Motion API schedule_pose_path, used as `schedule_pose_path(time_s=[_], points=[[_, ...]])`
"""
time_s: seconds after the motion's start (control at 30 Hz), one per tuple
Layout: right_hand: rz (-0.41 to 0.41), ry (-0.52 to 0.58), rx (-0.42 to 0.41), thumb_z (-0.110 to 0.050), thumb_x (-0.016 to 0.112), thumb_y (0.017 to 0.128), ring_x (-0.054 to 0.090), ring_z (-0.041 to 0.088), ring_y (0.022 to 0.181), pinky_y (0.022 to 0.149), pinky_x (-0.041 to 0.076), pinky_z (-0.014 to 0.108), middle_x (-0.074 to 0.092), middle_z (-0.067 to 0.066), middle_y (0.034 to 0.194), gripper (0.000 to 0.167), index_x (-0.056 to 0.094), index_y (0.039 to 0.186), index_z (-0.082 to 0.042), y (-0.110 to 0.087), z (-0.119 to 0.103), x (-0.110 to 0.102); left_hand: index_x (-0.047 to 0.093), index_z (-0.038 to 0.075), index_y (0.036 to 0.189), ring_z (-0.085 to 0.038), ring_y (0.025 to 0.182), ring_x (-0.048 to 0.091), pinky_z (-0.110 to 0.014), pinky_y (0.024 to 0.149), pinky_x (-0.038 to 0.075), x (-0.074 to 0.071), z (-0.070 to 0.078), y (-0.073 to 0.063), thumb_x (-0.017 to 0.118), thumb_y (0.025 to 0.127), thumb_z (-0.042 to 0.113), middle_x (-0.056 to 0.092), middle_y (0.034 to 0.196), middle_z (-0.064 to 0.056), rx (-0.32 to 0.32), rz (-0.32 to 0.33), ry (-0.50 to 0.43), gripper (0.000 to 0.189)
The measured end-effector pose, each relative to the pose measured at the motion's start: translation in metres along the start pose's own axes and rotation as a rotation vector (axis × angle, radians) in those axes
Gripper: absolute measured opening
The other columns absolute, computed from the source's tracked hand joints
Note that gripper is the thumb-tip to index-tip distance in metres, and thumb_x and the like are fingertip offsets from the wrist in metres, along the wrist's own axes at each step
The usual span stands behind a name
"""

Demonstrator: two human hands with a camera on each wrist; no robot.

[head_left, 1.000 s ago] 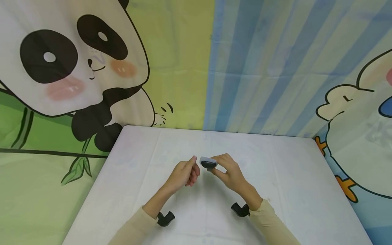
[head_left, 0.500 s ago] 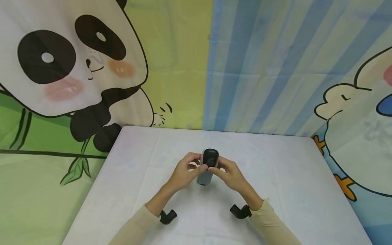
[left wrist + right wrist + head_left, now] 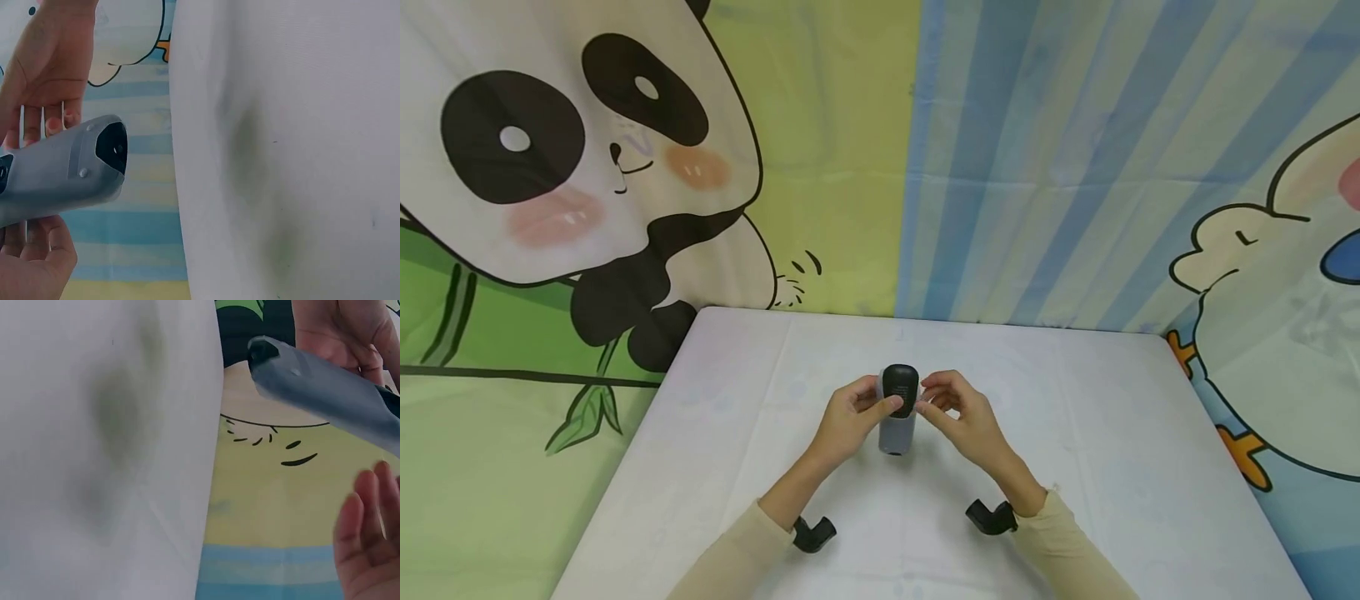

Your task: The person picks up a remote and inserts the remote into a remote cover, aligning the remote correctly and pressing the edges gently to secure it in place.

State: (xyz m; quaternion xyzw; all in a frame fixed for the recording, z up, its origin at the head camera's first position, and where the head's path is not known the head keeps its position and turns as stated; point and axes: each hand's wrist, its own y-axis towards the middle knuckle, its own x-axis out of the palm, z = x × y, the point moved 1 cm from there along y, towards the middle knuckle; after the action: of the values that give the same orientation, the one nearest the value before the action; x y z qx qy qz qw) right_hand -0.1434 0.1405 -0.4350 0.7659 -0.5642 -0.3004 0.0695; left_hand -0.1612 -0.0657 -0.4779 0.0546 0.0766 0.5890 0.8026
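Observation:
A grey handheld device (image 3: 896,437) with a rounded black panel (image 3: 900,382) at its upper end is held above the table. My left hand (image 3: 844,423) grips it from the left, thumb across the black panel and fingers behind. The right wrist view shows my right hand (image 3: 372,544) with loosely bent fingers, a small gap away from the device (image 3: 331,394). In the left wrist view, the device's grey underside (image 3: 47,175) has small round studs and a dark recess (image 3: 112,149) at its end. Its exact kind is unclear.
A white-covered table (image 3: 1037,400) lies beneath both hands. Behind it hang cloths printed with a panda (image 3: 625,167), blue stripes (image 3: 1075,167) and a white cartoon figure (image 3: 1285,350). Black wrist mounts (image 3: 814,533) sit at the cuffs of the beige sleeves (image 3: 737,550).
A second ago the right hand alone held the device, seen end-on. It was tipped upright and taken by both hands. Now the right hand has let go, and the device has shifted slightly left.

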Motion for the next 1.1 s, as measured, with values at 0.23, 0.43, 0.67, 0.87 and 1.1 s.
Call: schedule_pose_path(time_s=[0.23, 0.43, 0.67, 0.87, 1.1], points=[[0.053, -0.040, -0.156, 0.021, 0.065, 0.085, 0.064, 0.025, 0.072, 0.067, 0.054, 0.026, 0.069, 0.017, 0.088, 0.021, 0.068, 0.100, 0.007, 0.003, -0.004, -0.003, 0.068, 0.003, 0.118, -0.023, 0.101, 0.070, -0.033, 0.090, 0.054, -0.004, -0.003, -0.004, 0.075, 0.092, 0.022, 0.073, 0.109, -0.009, -0.036, -0.014, -0.013, 0.033], [0.065, -0.066, -0.166, 0.021, 0.066, 0.085, 0.065, 0.017, 0.072, 0.064, 0.055, 0.028, 0.071, 0.010, 0.086, 0.024, 0.070, 0.100, 0.002, 0.000, 0.012, 0.000, 0.068, 0.007, 0.121, -0.022, 0.108, 0.066, -0.037, 0.095, 0.051, -0.007, -0.002, -0.007, 0.076, 0.092, 0.021, 0.072, 0.112, -0.004, 0.044, -0.104, 0.007, 0.033], [-0.070, -0.022, -0.206, 0.022, 0.065, 0.083, 0.060, 0.016, 0.072, 0.062, 0.052, 0.030, 0.069, 0.012, 0.090, 0.026, 0.069, 0.104, 0.006, 0.006, -0.015, -0.009, 0.069, 0.009, 0.117, -0.024, 0.112, 0.058, -0.041, 0.097, 0.047, -0.012, 0.008, -0.009, 0.077, 0.088, 0.004, 0.066, 0.116, -0.004, 0.273, -0.247, 0.074, 0.031], [-0.226, 0.007, -0.242, 0.023, 0.062, 0.084, 0.056, 0.016, 0.067, 0.057, 0.051, 0.031, 0.065, 0.009, 0.089, 0.037, 0.062, 0.119, 0.013, 0.003, -0.007, -0.011, 0.068, 0.010, 0.117, -0.023, 0.112, 0.054, -0.038, 0.093, 0.048, -0.015, 0.014, -0.009, 0.079, 0.085, 0.001, 0.064, 0.118, -0.005, 0.351, -0.370, 0.112, 0.035], [-0.001, -0.046, -0.355, 0.009, 0.072, 0.088, 0.053, 0.016, 0.066, 0.055, 0.047, 0.026, 0.058, 0.006, 0.083, 0.019, 0.056, 0.093, -0.001, 0.001, 0.019, -0.004, 0.066, 0.008, 0.116, -0.021, 0.100, 0.058, -0.039, 0.086, 0.051, -0.016, 0.014, -0.005, 0.074, 0.087, -0.005, 0.065, 0.111, -0.005, 0.344, -0.350, 0.068, 0.032]])
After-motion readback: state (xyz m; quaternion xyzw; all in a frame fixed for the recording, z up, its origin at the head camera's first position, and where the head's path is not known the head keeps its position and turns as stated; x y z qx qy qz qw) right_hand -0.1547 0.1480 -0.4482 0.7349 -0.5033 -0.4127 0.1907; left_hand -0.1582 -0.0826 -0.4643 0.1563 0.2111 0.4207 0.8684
